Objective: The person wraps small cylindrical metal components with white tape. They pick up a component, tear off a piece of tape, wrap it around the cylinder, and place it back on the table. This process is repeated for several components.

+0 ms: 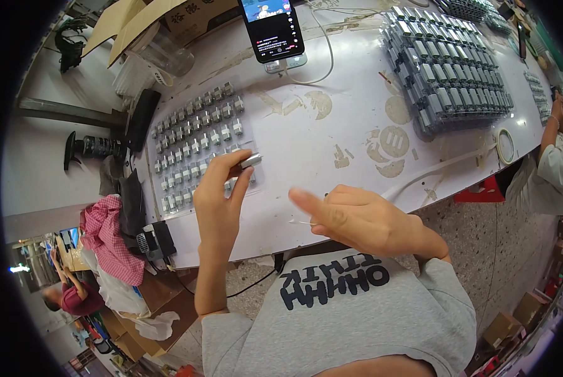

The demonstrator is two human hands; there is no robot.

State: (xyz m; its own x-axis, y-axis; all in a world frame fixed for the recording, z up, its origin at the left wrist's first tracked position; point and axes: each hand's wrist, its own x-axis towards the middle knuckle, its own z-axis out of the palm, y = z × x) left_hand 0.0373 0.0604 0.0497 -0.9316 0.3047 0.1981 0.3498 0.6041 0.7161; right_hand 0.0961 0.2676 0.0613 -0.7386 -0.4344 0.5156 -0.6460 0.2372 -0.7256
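My left hand pinches a small silvery metal cylinder between thumb and fingertips, above the right edge of a clear plastic tray. Rows of small metal parts of similar look stand in that tray. Closer to my body, my right hand is closed on a thin white stick with a white tip, which looks like a cotton swab. The tip points left, apart from the cylinder. My right thumb is blurred.
A phone with its screen lit stands at the back, a white cable beside it. Stacked trays of metal parts rise at the back right, near a tape roll. A cardboard box sits back left. Another person's arm is far right.
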